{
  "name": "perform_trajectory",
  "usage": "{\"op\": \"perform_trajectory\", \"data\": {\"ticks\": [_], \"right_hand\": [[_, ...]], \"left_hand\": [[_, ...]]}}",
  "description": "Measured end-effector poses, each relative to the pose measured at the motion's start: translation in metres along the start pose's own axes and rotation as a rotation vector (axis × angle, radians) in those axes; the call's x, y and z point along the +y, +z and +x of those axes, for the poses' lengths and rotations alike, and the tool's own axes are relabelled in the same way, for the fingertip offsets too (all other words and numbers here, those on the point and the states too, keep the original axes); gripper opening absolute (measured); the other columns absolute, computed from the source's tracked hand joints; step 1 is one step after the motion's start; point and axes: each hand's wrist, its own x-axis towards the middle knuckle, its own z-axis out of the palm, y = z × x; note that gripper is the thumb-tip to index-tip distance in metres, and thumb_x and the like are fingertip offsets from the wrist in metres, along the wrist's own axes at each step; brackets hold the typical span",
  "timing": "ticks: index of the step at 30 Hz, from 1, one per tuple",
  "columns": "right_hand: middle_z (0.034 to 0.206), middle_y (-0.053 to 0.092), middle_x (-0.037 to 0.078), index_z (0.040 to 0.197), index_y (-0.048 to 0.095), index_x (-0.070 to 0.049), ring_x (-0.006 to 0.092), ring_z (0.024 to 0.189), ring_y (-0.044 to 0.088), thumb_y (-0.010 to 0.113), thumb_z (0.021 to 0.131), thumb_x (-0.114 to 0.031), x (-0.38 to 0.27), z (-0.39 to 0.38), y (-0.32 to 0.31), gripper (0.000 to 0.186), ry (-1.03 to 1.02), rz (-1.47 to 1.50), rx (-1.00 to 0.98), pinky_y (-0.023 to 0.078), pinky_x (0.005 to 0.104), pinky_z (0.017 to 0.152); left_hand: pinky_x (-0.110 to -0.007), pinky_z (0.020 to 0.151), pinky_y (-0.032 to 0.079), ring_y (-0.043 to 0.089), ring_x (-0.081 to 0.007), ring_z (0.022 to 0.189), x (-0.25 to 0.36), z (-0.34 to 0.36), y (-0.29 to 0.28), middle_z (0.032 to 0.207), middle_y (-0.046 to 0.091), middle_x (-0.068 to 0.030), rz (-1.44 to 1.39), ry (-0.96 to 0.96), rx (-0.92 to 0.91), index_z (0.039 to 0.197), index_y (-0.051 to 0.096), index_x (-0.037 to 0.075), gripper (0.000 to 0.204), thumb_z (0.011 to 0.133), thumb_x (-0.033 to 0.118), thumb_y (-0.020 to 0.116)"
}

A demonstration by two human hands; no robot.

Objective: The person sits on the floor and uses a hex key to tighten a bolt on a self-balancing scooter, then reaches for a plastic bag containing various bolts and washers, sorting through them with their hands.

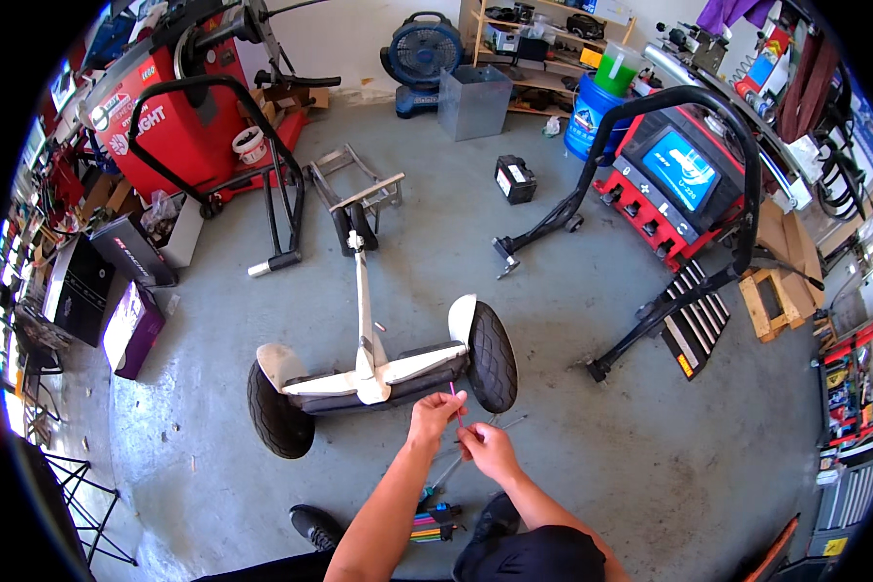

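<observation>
Both my hands are raised in front of me, close together, over the floor. My left hand (435,417) pinches a thin pink rod (453,388), whose tip sticks up past the fingers. Just below and to the right, my right hand (488,450) is closed on the rod's lower part. Beyond them stands a white two-wheeled self-balancing scooter (372,386) with black tyres; its white steering bar (363,291) points away from me. A holder with several coloured sticks (435,524) lies between my shoes, next to thin metal rods (444,475) partly hidden by my hands.
A black-framed stand (281,194) and a red machine (165,126) are at the far left. To the right stands a red-and-black machine with a screen (682,169). A black battery (515,180), metal bin (473,102) and blue fan (423,53) stand farther back. A purple box (136,330) sits left.
</observation>
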Motion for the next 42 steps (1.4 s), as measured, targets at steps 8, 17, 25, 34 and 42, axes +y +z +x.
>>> {"op": "perform_trajectory", "data": {"ticks": [8,17,25,34,42], "right_hand": [[0.082,0.067,0.007,0.095,0.068,-0.004,0.02,0.07,0.067,0.064,0.101,-0.042,-0.012,-0.006,-0.001,0.038,0.263,0.441,0.019,0.056,0.0334,0.064],[0.079,0.066,0.008,0.097,0.069,-0.006,0.0165,0.07,0.065,0.07,0.098,-0.036,-0.001,-0.002,0.0,0.03,0.001,-0.269,0.08,0.053,0.0355,0.061],[0.081,0.067,0.005,0.108,0.067,-0.002,0.0105,0.064,0.061,0.061,0.105,-0.031,-0.018,-0.015,0.003,0.03,-0.019,0.08,0.074,0.052,0.0278,0.058],[0.07,0.07,0.009,0.089,0.066,-0.003,0.0242,0.06,0.069,0.068,0.099,-0.037,-0.008,-0.014,0.001,0.036,-0.211,-0.339,0.333,0.052,0.0378,0.055],[0.075,0.066,0.002,0.085,0.064,-0.009,0.0139,0.059,0.059,0.061,0.103,-0.047,0.034,-0.002,-0.003,0.042,0.289,0.736,-0.11,0.046,0.029,0.053]], "left_hand": [[-0.03,0.08,0.054,0.072,-0.0163,0.083,0.016,-0.002,-0.001,0.09,0.076,-0.0095,-0.044,-0.064,-0.125,0.093,0.073,0.005,0.019,0.094,0.023,0.078],[-0.031,0.08,0.054,0.071,-0.0162,0.086,0.008,-0.001,0.01,0.09,0.076,-0.0098,0.021,-0.021,-0.065,0.097,0.073,0.001,0.024,0.096,0.025,0.076],[-0.032,0.084,0.054,0.071,-0.0175,0.085,0.01,-0.003,-0.005,0.09,0.076,-0.0101,0.05,-0.007,-0.06,0.098,0.073,0.001,0.023,0.097,0.024,0.075],[-0.03,0.075,0.054,0.071,-0.0175,0.074,0.005,-0.003,0.004,0.082,0.074,-0.0067,0.008,0.027,0.025,0.088,0.073,0.003,0.018,0.09,0.019,0.082],[-0.032,0.08,0.054,0.072,-0.0195,0.087,0.008,-0.01,0.021,0.093,0.076,-0.0114,-0.078,-0.038,-0.108,0.103,0.071,0.001,0.027,0.1,0.028,0.07]]}}
